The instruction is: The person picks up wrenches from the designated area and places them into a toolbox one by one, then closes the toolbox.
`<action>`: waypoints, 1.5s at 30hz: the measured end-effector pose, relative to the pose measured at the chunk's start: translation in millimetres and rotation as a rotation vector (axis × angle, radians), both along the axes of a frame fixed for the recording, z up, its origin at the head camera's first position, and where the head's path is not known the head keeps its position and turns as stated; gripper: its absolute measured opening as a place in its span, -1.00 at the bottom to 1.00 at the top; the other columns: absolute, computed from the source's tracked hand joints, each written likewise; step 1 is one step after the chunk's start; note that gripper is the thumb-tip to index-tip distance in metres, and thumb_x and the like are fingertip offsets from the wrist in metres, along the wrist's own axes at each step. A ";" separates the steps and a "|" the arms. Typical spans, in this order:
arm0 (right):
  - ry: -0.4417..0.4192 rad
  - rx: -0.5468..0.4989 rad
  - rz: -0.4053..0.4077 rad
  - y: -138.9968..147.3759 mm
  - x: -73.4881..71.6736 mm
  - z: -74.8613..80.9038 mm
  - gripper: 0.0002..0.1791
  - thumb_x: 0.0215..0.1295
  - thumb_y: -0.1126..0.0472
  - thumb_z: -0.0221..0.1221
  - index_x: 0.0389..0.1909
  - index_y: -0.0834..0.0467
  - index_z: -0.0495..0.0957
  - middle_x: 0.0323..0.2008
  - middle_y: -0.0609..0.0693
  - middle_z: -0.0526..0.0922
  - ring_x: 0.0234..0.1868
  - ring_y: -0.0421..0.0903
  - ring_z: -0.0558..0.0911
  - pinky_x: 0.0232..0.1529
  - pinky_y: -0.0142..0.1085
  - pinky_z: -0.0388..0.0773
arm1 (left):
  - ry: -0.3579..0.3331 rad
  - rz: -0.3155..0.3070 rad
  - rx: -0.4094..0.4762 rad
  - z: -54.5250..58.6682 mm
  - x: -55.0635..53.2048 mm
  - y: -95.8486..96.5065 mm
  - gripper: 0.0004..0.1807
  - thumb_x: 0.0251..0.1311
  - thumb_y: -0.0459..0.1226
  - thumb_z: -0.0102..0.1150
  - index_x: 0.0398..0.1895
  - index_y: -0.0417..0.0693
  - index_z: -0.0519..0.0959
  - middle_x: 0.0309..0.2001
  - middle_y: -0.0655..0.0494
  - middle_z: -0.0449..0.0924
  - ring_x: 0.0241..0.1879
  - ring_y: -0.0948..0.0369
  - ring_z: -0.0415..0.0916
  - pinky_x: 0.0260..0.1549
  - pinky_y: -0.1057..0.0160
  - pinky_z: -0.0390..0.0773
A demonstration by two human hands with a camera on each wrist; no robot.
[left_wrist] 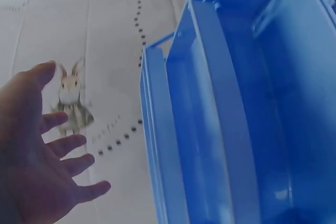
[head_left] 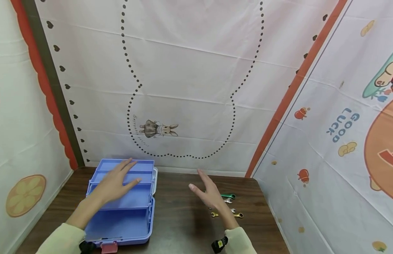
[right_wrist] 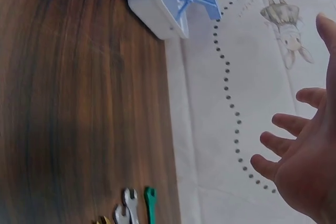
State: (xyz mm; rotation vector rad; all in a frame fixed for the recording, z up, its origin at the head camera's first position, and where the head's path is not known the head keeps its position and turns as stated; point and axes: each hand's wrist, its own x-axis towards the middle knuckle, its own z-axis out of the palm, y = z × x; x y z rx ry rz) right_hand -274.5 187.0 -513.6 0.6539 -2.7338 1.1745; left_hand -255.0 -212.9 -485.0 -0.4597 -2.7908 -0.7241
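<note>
A blue toolbox point(head_left: 120, 225) stands unfolded at the left of the table, its stepped trays point(head_left: 128, 195) raised toward the back. Over those trays my left hand point(head_left: 112, 185) hovers with fingers spread, holding nothing. My right hand point(head_left: 210, 194) is in the air above the right half of the table, fingers extended and empty. Beneath and beyond it lie several wrenches: a green wrench point(head_left: 228, 195), silver wrenches point(right_wrist: 130, 199) and a yellow wrench point(head_left: 237, 215). The right hand and forearm partly cover them in the head view.
The dark wood table point(head_left: 174, 211) meets white printed cloth walls point(head_left: 196, 120) at the back and on both sides. A pink latch point(head_left: 109, 247) sits at the toolbox's front edge. The white lid point(right_wrist: 157, 11) shows behind the trays.
</note>
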 end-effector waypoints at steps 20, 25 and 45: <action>-0.133 -0.273 -0.006 -80.1 -5.6 -39.7 -0.23 0.54 -0.21 0.18 0.63 0.00 0.28 0.56 0.06 0.37 0.54 0.14 0.35 0.51 0.19 0.28 | -0.007 0.169 0.263 -44.2 16.4 -132.3 -0.24 0.59 -0.01 0.10 0.64 -0.23 0.16 0.49 -0.56 0.17 0.39 -0.60 0.12 0.14 -0.72 0.14; -0.162 -0.329 -0.008 -93.5 -3.9 -50.9 -0.25 0.55 -0.19 0.17 0.62 0.04 0.30 0.53 0.10 0.41 0.51 0.17 0.40 0.47 0.22 0.35 | -0.080 0.207 0.318 -64.2 21.6 -148.1 -0.22 0.62 0.02 0.02 0.63 -0.33 0.13 0.45 -0.62 0.18 0.37 -0.63 0.12 0.14 -0.69 0.16; -0.309 -0.409 0.023 -137.2 18.4 -95.2 -0.27 0.53 -0.15 0.22 0.54 0.17 0.38 0.41 0.28 0.50 0.39 0.27 0.51 0.37 0.11 0.51 | -0.503 0.211 0.517 -129.9 43.5 -177.2 -0.11 0.68 0.13 -0.18 0.63 -0.46 -0.04 0.49 -0.67 0.05 0.09 0.33 0.60 0.04 -0.01 0.74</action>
